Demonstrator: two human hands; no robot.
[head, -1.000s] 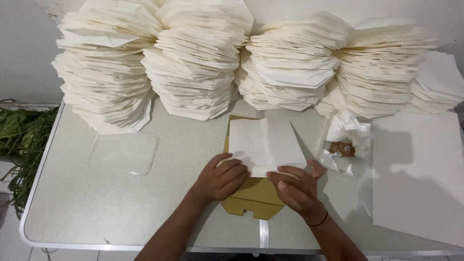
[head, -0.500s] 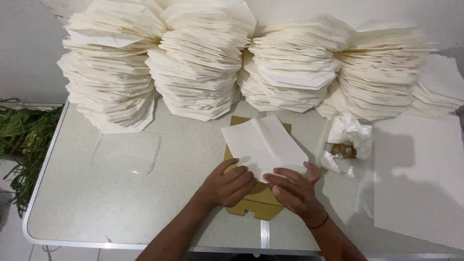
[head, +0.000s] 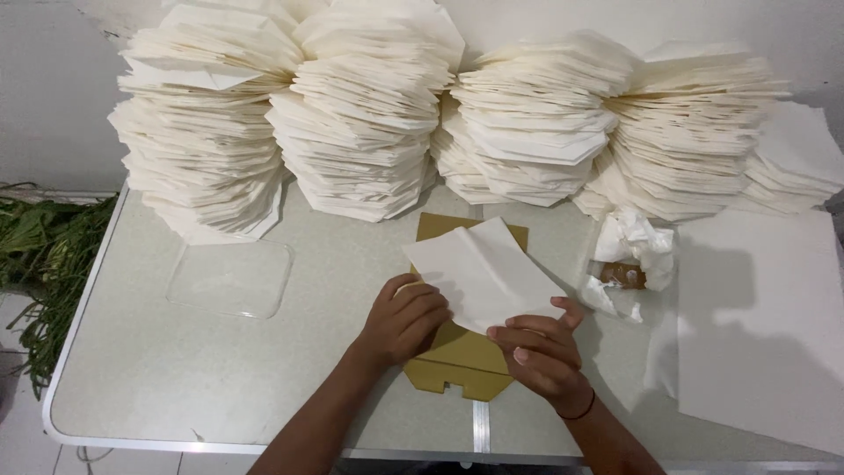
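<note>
A white sheet of paper [head: 485, 271], partly folded, lies tilted over a mustard-yellow cardboard template [head: 457, 362] near the table's front edge. My left hand [head: 404, 318] presses on the sheet's left part, fingers curled on it. My right hand [head: 541, 350] pinches the sheet's lower right edge between thumb and fingers. The template shows above the sheet and below my hands.
Tall stacks of folded white paper [head: 369, 114] line the back of the grey table [head: 158, 369]. A clear plastic lid [head: 230, 278] lies at the left, a crumpled plastic bag [head: 631, 264] and flat white sheets [head: 765, 325] at the right. Green plants [head: 40, 255] sit left of the table.
The sheet has turned and folded further over the template. Both hands shifted slightly with it; my right hand now pinches its lower edge.
</note>
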